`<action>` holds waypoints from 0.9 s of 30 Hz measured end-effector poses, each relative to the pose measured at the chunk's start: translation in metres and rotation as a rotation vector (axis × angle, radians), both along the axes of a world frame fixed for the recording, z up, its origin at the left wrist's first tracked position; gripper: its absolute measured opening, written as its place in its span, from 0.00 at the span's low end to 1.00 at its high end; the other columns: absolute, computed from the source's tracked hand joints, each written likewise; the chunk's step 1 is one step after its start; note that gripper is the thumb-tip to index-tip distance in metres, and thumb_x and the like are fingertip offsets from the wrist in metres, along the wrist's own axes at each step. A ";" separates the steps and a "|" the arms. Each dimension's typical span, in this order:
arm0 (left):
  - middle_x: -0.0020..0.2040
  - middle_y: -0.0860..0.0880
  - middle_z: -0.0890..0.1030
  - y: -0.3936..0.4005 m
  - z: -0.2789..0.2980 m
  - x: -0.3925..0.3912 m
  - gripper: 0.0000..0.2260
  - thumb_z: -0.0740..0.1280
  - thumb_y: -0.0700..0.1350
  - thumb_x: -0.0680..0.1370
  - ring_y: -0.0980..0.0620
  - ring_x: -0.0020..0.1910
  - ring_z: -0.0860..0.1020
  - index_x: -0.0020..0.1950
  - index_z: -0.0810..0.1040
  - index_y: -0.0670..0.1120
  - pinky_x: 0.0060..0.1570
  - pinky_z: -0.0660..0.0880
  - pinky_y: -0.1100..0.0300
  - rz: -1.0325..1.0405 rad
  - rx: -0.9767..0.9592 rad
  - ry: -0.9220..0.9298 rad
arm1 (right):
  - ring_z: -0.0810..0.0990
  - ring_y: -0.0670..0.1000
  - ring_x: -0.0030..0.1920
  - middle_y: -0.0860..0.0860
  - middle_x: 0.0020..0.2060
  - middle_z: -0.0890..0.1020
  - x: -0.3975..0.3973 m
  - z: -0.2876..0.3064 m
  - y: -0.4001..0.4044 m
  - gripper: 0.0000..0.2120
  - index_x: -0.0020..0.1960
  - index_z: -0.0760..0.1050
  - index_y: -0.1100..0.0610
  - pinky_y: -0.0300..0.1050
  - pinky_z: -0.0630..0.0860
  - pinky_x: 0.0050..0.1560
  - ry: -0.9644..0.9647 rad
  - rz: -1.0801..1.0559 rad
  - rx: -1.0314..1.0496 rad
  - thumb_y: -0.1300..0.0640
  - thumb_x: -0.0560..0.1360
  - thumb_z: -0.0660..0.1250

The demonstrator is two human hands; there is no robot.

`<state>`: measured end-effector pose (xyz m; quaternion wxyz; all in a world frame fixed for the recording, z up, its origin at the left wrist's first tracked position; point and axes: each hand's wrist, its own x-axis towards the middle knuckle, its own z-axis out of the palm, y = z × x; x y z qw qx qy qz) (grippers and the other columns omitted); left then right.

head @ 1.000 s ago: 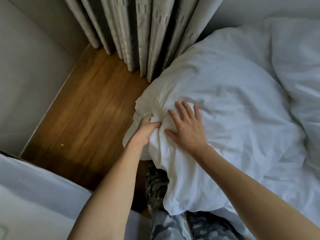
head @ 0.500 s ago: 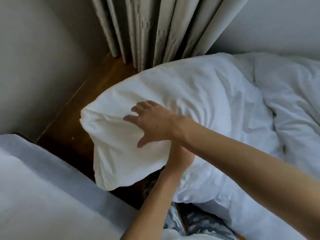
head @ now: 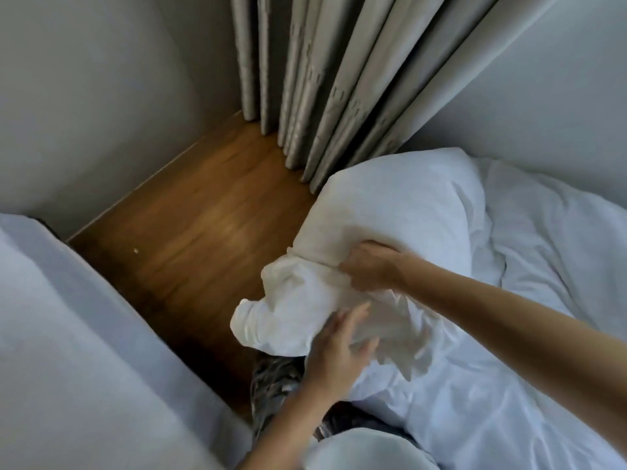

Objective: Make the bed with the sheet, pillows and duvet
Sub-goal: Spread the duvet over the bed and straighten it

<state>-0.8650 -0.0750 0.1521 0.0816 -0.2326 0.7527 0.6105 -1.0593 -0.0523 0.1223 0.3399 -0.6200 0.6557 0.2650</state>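
Head view, looking down into a narrow gap beside a bed. Two bare hands, one pillow, one duvet, one curtain and two bed edges are in sight.

The right hand (head: 368, 268) has its fingers (head: 353, 266) curled tight, pinching a bunched fold of the plump white fabric pillow (head: 390, 212). The left hand (head: 336, 351) lies flat, fingers straight and slightly spread, pressing against the pillow's loose, floppy cover end just below the right fingers.

The pillow is creased and crumpled where gripped, smooth and rounded beyond the fingers, and held up over the bed's edge. Past the right wrist lies the rumpled white duvet (head: 549, 239), covering the bed.

Beyond the fingertips hang the pleated beige curtain (head: 325, 86) folds, reaching the brown wooden floor (head: 203, 225). To the left of the left forearm runs the pale grey-white edge of a second bed (head: 68, 334). Camouflage-patterned trousers (head: 274, 378) show under the left wrist.
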 end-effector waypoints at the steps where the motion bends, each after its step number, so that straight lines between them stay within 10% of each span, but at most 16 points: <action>1: 0.64 0.44 0.77 -0.012 -0.016 0.007 0.24 0.73 0.44 0.75 0.47 0.63 0.75 0.69 0.71 0.42 0.62 0.74 0.48 0.125 -0.118 -0.013 | 0.80 0.57 0.53 0.56 0.53 0.82 -0.005 0.007 0.012 0.14 0.59 0.77 0.57 0.46 0.76 0.54 -0.005 -0.060 -0.033 0.57 0.75 0.61; 4: 0.74 0.44 0.66 -0.072 -0.049 0.018 0.42 0.69 0.65 0.70 0.47 0.73 0.64 0.77 0.61 0.46 0.68 0.66 0.50 0.329 -0.309 -0.194 | 0.80 0.56 0.51 0.54 0.50 0.83 -0.009 0.025 0.049 0.16 0.61 0.75 0.53 0.44 0.72 0.50 -0.064 -0.219 -0.174 0.53 0.75 0.62; 6: 0.79 0.50 0.57 -0.097 -0.056 0.009 0.50 0.69 0.72 0.64 0.50 0.76 0.58 0.79 0.51 0.58 0.68 0.61 0.53 0.222 -0.031 -0.348 | 0.80 0.55 0.46 0.52 0.44 0.83 -0.005 0.038 0.074 0.14 0.58 0.76 0.51 0.43 0.67 0.43 -0.066 -0.270 -0.266 0.51 0.74 0.62; 10: 0.76 0.56 0.62 -0.068 -0.040 -0.022 0.49 0.73 0.67 0.62 0.55 0.72 0.64 0.77 0.53 0.63 0.65 0.64 0.62 0.010 0.448 -0.382 | 0.80 0.57 0.44 0.53 0.42 0.83 -0.006 0.074 0.123 0.15 0.59 0.78 0.48 0.43 0.61 0.41 -0.012 -0.322 -0.330 0.49 0.74 0.64; 15: 0.73 0.60 0.65 0.049 0.032 -0.075 0.45 0.78 0.61 0.64 0.55 0.72 0.64 0.75 0.57 0.65 0.69 0.64 0.60 -0.043 0.428 -0.163 | 0.79 0.60 0.43 0.57 0.40 0.82 -0.041 0.162 0.229 0.08 0.51 0.81 0.53 0.44 0.65 0.40 0.096 -0.553 -0.423 0.54 0.73 0.68; 21: 0.70 0.52 0.72 0.164 0.152 -0.147 0.40 0.74 0.40 0.69 0.54 0.68 0.73 0.76 0.60 0.52 0.68 0.70 0.54 -0.234 0.523 0.175 | 0.78 0.61 0.26 0.61 0.27 0.79 -0.057 0.271 0.366 0.16 0.43 0.82 0.64 0.48 0.76 0.29 0.334 -0.902 -1.044 0.55 0.67 0.60; 27: 0.70 0.70 0.61 0.298 0.203 -0.185 0.40 0.73 0.45 0.70 0.68 0.70 0.64 0.75 0.55 0.62 0.66 0.63 0.73 -0.610 0.291 0.279 | 0.79 0.59 0.52 0.60 0.52 0.82 -0.037 0.276 0.509 0.14 0.58 0.80 0.61 0.51 0.73 0.54 0.445 -1.535 -1.123 0.67 0.73 0.67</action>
